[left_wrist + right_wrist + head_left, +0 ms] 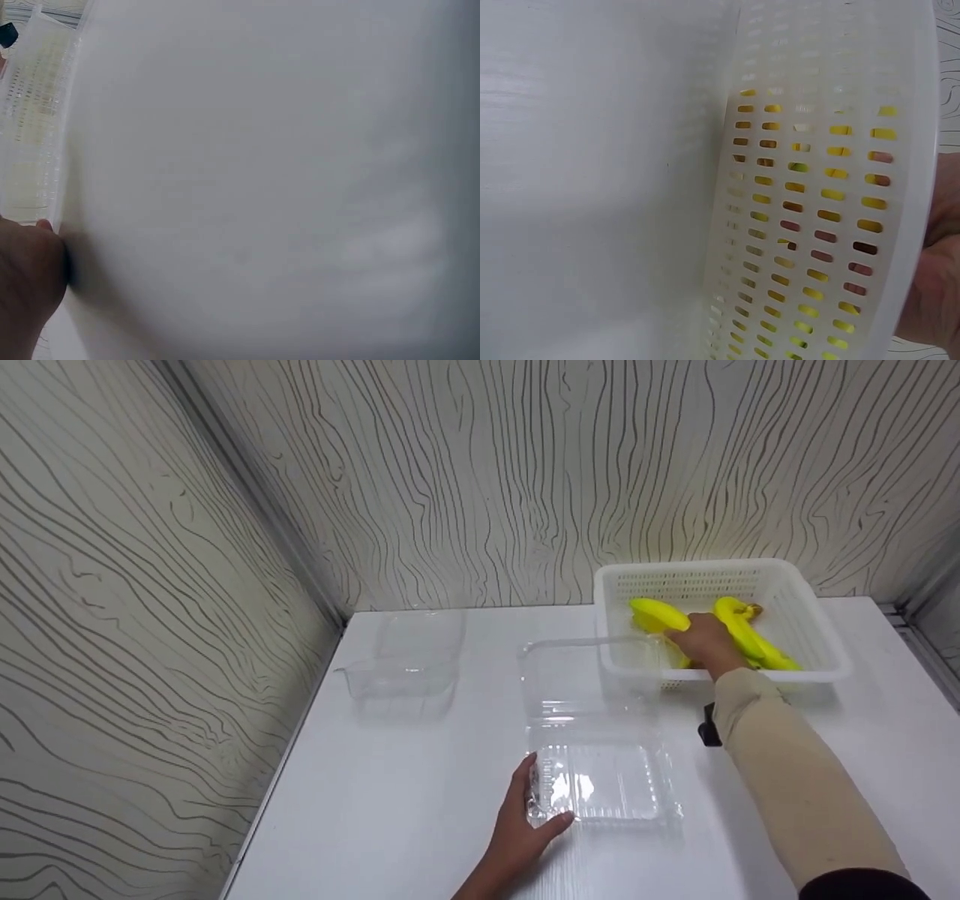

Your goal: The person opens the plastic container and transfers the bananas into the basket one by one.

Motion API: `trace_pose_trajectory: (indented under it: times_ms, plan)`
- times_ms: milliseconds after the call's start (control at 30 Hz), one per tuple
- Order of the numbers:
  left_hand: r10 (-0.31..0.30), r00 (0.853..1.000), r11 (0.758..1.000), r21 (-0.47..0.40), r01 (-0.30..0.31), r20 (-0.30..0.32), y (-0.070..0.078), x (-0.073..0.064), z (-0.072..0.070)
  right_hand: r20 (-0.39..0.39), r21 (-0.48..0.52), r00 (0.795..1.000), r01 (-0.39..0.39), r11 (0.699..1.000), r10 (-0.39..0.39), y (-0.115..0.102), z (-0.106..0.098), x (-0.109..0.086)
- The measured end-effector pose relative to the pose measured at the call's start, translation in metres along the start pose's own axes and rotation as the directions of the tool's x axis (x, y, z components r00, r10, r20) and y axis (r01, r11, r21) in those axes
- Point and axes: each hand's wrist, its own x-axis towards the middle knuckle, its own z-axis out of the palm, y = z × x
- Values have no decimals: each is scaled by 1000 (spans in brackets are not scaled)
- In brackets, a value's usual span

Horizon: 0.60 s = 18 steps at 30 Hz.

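My left hand (517, 825) grips the near left corner of a clear plastic clamshell box (600, 780), fingers along its left side and thumb at its front edge. The box stands with its lid (585, 682) folded back, overlapping the basket's front in the head view. My right hand (709, 645) reaches into a white perforated basket (814, 622) and grips a yellow banana (658, 615) at its right end. Other bananas (750, 637) lie right beside that hand. In the right wrist view the basket wall (802, 172) mostly hides the fingers; yellow shows through its slots.
A second clear plastic box (397, 679) stands open at the back left of the white table (375, 787). Patterned wall panels (465, 487) rise behind the table and on its left. The basket sits close to the back wall.
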Motion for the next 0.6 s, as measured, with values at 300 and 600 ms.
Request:
trace_pose_trajectory:
  times_ms: [300, 600]
  plan:
    - [-10, 1000, 1000, -6, 10, 9, -2, 3, 2, 8, -19, 1000, 6, 1000, -6, 1, -2, 5]
    - [10, 1000, 1000, 5, -10, 1, -4, 2, 2, -6, -7, 1000, -10, 1000, 10, 3, 1, 7]
